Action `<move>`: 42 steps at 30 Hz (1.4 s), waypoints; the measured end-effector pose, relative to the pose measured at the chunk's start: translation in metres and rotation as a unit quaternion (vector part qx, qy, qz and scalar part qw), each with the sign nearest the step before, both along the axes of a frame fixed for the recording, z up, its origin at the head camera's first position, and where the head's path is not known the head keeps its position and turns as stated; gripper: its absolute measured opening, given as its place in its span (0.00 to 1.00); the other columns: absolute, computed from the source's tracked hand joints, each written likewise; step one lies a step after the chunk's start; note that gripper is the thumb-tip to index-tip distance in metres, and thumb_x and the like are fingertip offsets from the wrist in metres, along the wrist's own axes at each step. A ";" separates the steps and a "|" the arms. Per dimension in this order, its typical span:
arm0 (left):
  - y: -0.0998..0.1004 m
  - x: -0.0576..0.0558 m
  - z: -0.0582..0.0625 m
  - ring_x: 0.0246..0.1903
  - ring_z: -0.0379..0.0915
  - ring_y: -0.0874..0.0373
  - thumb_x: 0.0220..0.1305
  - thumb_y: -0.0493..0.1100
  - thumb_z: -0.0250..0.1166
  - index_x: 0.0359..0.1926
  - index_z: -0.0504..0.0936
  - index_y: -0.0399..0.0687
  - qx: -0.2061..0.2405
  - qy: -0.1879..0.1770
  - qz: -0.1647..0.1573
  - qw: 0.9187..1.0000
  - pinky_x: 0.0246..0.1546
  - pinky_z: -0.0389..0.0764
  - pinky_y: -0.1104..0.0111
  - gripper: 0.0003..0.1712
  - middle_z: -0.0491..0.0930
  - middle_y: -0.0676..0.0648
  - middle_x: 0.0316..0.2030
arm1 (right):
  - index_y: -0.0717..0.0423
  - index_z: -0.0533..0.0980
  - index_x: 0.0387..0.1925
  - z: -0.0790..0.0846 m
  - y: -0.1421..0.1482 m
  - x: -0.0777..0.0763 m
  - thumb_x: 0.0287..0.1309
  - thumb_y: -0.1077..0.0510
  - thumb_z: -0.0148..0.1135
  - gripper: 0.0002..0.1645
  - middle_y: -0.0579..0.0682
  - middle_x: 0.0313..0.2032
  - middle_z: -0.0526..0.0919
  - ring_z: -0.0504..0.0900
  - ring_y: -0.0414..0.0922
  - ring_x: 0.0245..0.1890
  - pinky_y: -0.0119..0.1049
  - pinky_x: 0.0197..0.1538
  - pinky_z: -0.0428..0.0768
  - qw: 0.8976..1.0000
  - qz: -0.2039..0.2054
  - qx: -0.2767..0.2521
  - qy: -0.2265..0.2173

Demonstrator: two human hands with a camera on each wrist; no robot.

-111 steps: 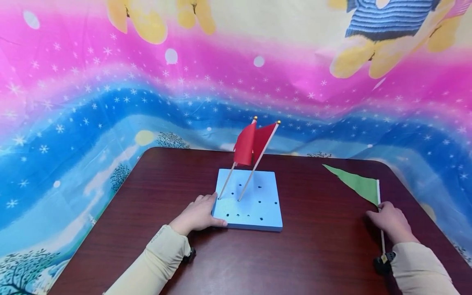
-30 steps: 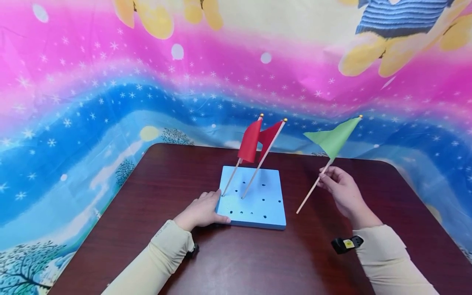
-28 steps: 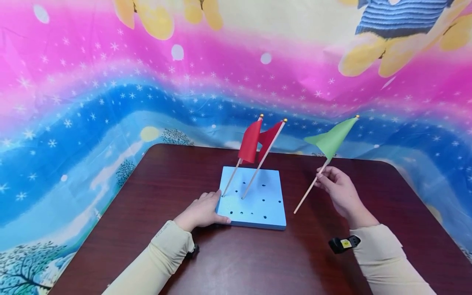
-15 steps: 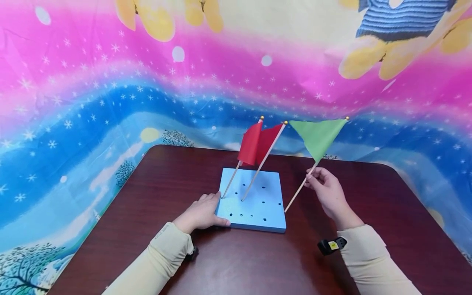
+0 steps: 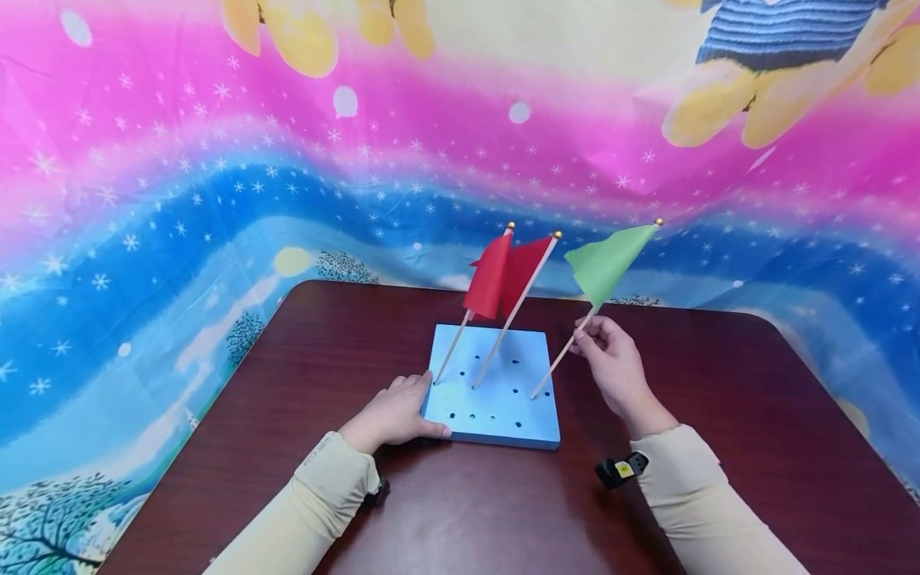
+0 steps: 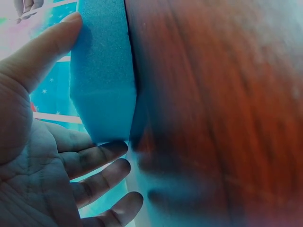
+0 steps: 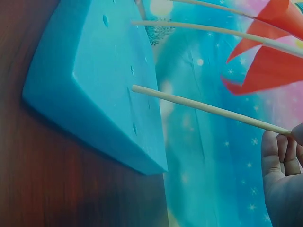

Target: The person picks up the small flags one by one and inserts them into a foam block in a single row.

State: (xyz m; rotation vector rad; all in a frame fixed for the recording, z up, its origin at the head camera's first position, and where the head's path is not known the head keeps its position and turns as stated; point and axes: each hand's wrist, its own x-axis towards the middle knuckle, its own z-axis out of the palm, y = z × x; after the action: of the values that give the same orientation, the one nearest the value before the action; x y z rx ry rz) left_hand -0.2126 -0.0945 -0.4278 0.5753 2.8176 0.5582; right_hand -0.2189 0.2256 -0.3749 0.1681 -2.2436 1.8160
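Note:
My right hand (image 5: 611, 363) pinches the thin wooden stick of a green triangular flag (image 5: 607, 259). The stick's bottom tip hovers over or touches the blue foam board (image 5: 496, 427), near two holes on its right side; contact is unclear. In the right wrist view, that stick (image 7: 208, 109) slants from my fingers toward the board's face. My left hand (image 5: 391, 411) rests at the board's front left corner, thumb along the front edge and fingers by the left side, loosely extended in the left wrist view. Two red flags (image 5: 487, 275) lean right, their sticks standing in board holes.
The board has several bare holes, among them a front row (image 5: 472, 416). It lies on a dark red-brown wooden table (image 5: 323, 343). A printed cloth backdrop (image 5: 460, 120) hangs behind the table.
My right hand has lifted the green flag off the table's right side and carried it left, bringing its stick tip over the board. My left hand has stayed at the board's corner.

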 end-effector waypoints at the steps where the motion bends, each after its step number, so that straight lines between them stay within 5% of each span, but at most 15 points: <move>1: 0.000 0.000 0.000 0.64 0.59 0.43 0.48 0.69 0.70 0.72 0.56 0.35 0.000 0.000 0.000 1.000 0.58 0.65 0.48 0.62 0.65 0.38 0.66 | 0.71 0.69 0.50 0.000 -0.002 -0.001 0.69 0.65 0.51 0.13 0.53 0.40 0.74 0.78 0.39 0.36 0.29 0.44 0.78 1.000 -0.001 -0.001 -0.001; 19: 0.001 0.000 0.001 0.64 0.58 0.43 0.48 0.69 0.70 0.73 0.55 0.36 0.005 -0.006 0.003 1.000 0.58 0.65 0.47 0.63 0.64 0.38 0.66 | 0.71 0.70 0.51 -0.005 -0.018 -0.012 0.68 0.67 0.52 0.13 0.56 0.40 0.75 0.79 0.43 0.36 0.29 0.43 0.79 1.000 -0.022 -0.019 0.009; 24: 0.002 -0.001 0.001 0.65 0.58 0.43 0.48 0.69 0.70 0.73 0.55 0.36 0.002 -0.005 0.001 1.000 0.58 0.65 0.48 0.63 0.64 0.38 0.67 | 0.69 0.72 0.50 -0.006 -0.020 -0.010 0.68 0.65 0.53 0.12 0.58 0.40 0.78 0.80 0.53 0.39 0.32 0.44 0.80 0.999 -0.020 0.033 0.024; 31: 0.002 -0.001 0.001 0.64 0.58 0.43 0.47 0.69 0.70 0.72 0.56 0.36 -0.001 -0.005 0.001 1.000 0.58 0.65 0.48 0.63 0.64 0.38 0.66 | 0.65 0.73 0.48 -0.007 -0.023 -0.006 0.68 0.63 0.54 0.11 0.60 0.39 0.81 0.80 0.41 0.36 0.26 0.41 0.78 0.993 -0.021 0.107 0.051; 42: 0.001 0.000 0.001 0.64 0.59 0.43 0.48 0.69 0.70 0.73 0.56 0.36 0.001 -0.008 0.003 1.000 0.58 0.65 0.48 0.63 0.64 0.38 0.67 | 0.60 0.76 0.43 -0.008 -0.034 -0.004 0.66 0.62 0.57 0.06 0.53 0.33 0.82 0.80 0.45 0.33 0.30 0.31 0.74 0.981 -0.016 0.173 0.087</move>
State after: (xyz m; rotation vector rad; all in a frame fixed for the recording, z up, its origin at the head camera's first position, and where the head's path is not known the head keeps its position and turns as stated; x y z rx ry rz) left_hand -0.2128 -0.0936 -0.4272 0.5609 2.8043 0.5646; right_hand -0.2228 0.1916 -0.3832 0.3377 -2.3986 1.3242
